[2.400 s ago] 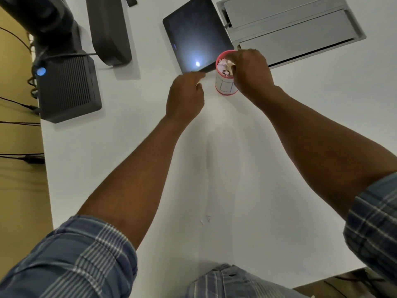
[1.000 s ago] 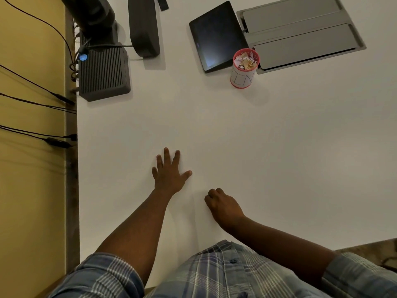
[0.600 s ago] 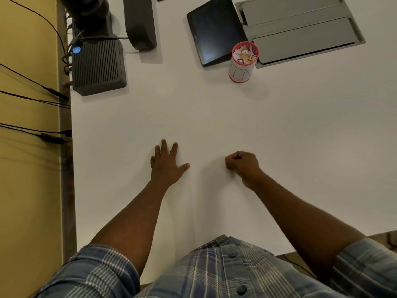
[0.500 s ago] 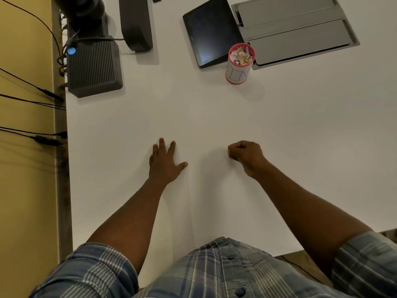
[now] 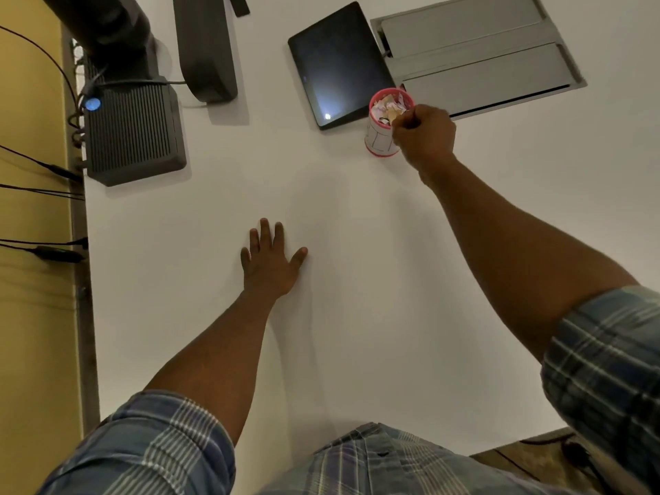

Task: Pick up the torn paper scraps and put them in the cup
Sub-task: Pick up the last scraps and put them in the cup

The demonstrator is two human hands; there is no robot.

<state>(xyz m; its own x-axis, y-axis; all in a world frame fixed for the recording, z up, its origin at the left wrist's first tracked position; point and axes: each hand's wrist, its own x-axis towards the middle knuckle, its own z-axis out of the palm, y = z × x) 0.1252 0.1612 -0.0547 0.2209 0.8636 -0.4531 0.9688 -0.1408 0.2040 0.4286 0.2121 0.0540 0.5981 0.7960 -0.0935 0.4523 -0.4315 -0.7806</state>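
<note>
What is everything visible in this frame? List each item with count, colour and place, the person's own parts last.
cup: 1, white with pink rim and base, far centre of table, beside tablet's near corner
paper scraps: several, white and tan, inside cup
tablet: 1, black, screen dark, left of cup
cable hatch: 1, grey, set into table, far right
ribbed box: 1, dark grey, blue light, far left
dark oblong device: 1, dark grey, right of box
cables: several, black, left edge
table: 1, white
left hand: flat on table, fingers spread
right hand: fingers curled at cup rim; any scrap held cannot be seen
sleeves: 2, blue plaid
</note>
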